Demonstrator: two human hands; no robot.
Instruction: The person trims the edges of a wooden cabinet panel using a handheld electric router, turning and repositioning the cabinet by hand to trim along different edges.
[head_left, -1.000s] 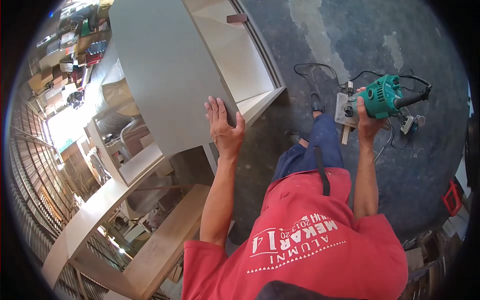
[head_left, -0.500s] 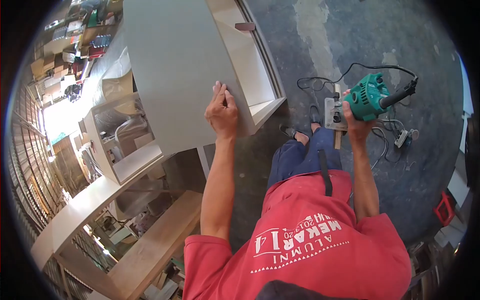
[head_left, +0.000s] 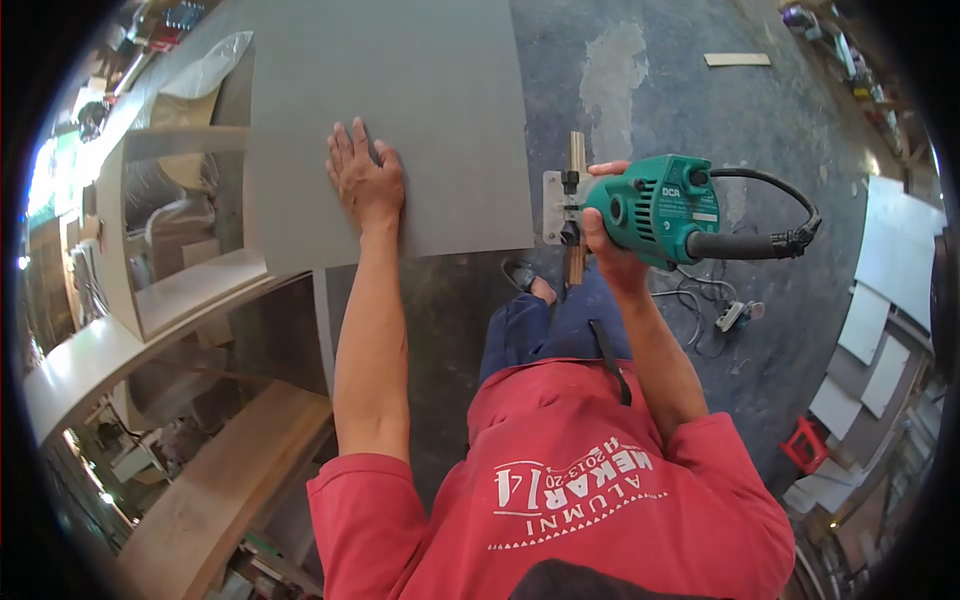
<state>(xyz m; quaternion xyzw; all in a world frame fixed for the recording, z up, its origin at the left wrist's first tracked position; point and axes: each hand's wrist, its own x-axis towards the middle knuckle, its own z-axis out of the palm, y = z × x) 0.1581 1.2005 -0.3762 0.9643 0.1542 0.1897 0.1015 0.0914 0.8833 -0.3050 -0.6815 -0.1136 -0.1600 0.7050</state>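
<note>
My left hand [head_left: 367, 180] lies with its fingers spread on a grey panel [head_left: 430, 110]. My right hand [head_left: 615, 235] is wrapped round a green power tool [head_left: 660, 205] held level, to the right of the panel. The tool's metal base plate [head_left: 551, 208] faces the panel's right edge, with a small gap between them. A wooden strip [head_left: 577, 150] is fixed across the base. From the tool's rear runs a black cable [head_left: 805, 195].
On the left stands a pale cabinet frame [head_left: 120, 240] above a wooden board [head_left: 230, 470]. A power strip [head_left: 732, 316] and a thin wood piece [head_left: 738, 60] lie on the floor [head_left: 800, 130]. At the right are a red object [head_left: 804, 446] and leaning white boards [head_left: 890, 270].
My left hand has flattened and spread on the panel. My right hand has brought the tool left, close to the panel's edge. The cabinet's open interior is now out of sight.
</note>
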